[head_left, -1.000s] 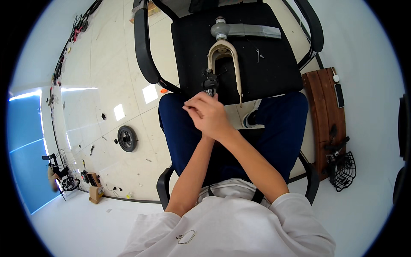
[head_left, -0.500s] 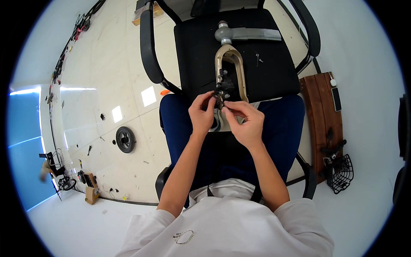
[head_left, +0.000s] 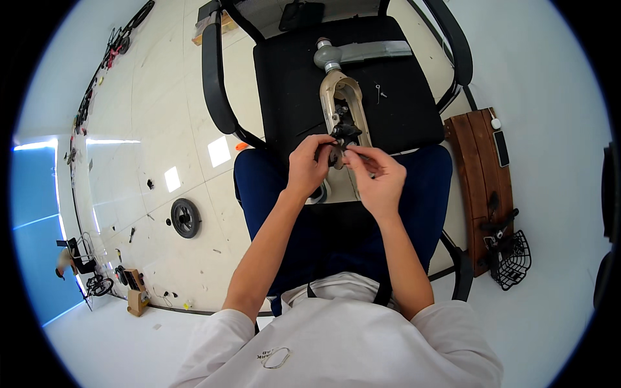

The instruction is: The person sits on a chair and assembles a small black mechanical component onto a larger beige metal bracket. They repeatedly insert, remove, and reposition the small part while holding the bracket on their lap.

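1. The bicycle fork [head_left: 335,80] lay on the black chair seat [head_left: 411,113], its open ends pointing toward the person.
2. The black mechanism [head_left: 346,132], perhaps a brake caliper, sat at the fork's near end, partly between its legs; whether it was fastened there could not be told.
3. The left hand [head_left: 308,165] had its thumb and fingers pinched on the near left side of that mechanism, just beyond the fork's left leg.
4. The right hand [head_left: 380,185] pinched the same assembly from the other side, near the fork's right leg tip; the fingers hid exactly which small part each gripped.
5. As far as could be judged, work on the mechanism was under way and unfinished, as both hands were on it.
6. No wheel stood between the fork's legs; a small black-tyred wheel [head_left: 185,218] lay on the floor, well to the fork's left.
7. A looped metal pin [head_left: 378,93] and a small screw [head_left: 383,95] lay loose, right of the fork, unused at that moment.
8. A grey band [head_left: 375,51] stretched rightward from the fork's far end.
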The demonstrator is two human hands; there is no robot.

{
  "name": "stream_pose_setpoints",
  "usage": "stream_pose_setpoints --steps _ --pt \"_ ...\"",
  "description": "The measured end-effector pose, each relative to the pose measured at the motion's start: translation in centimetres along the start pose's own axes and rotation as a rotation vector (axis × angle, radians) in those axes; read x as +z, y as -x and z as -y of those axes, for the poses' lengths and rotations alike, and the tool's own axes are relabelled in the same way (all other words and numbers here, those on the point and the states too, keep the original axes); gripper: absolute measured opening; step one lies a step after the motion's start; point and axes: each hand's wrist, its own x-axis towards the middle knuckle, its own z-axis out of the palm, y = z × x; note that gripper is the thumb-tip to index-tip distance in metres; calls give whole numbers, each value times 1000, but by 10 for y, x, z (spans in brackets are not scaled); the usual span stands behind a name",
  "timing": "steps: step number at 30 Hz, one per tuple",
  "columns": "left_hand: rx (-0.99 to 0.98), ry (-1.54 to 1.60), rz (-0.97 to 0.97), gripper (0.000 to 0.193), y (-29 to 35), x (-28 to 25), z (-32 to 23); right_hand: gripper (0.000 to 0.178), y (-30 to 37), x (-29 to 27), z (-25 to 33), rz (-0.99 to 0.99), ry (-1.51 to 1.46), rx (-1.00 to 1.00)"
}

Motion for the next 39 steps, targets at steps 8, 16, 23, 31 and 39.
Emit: stream_pose_setpoints --steps 8,16,23,31,39 --pt "-349 342 -373 9 33 17 30 25 13 29 -28 223 173 -151" --pt "-304 55 -167 15 29 -18 46 43 20 46 -68 105 471 19" --pt "-117 -157 149 10 13 -57 33 24 10 63 -90 198 489 169" --pt "-301 -49 140 14 18 -65 40 23 12 56 -92 210 448 123" --pt "-205 -306 491 14 51 -57 -12 27 50 19 -56 333 -48 414"
